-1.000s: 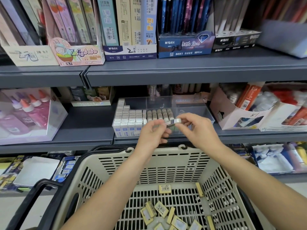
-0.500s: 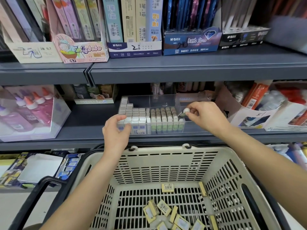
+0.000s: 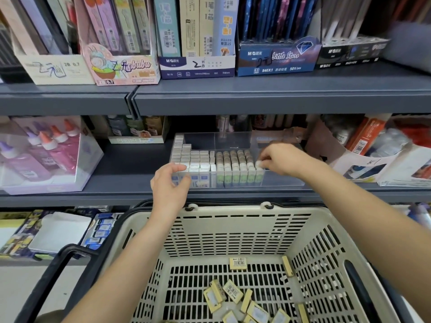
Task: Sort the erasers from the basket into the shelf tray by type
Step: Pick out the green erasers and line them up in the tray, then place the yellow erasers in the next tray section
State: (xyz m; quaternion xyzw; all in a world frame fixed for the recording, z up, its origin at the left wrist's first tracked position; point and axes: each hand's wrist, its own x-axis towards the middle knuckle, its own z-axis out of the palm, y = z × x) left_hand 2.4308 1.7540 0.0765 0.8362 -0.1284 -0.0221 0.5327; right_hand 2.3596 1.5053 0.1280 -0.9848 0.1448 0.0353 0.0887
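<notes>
An eraser [image 3: 258, 164] was pinched by the right hand [image 3: 283, 160] at the tray's [image 3: 284, 180] front edge; its front-left corner was gripped by the left hand [image 3: 169, 185].

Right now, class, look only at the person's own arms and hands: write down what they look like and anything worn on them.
The left forearm and right forearm are bare as far as the view reaches, with no sleeve in sight. The left hand and right hand are ungloved. No watch, bracelet or ring shows on the sides facing the camera, and no markings are visible.
</notes>
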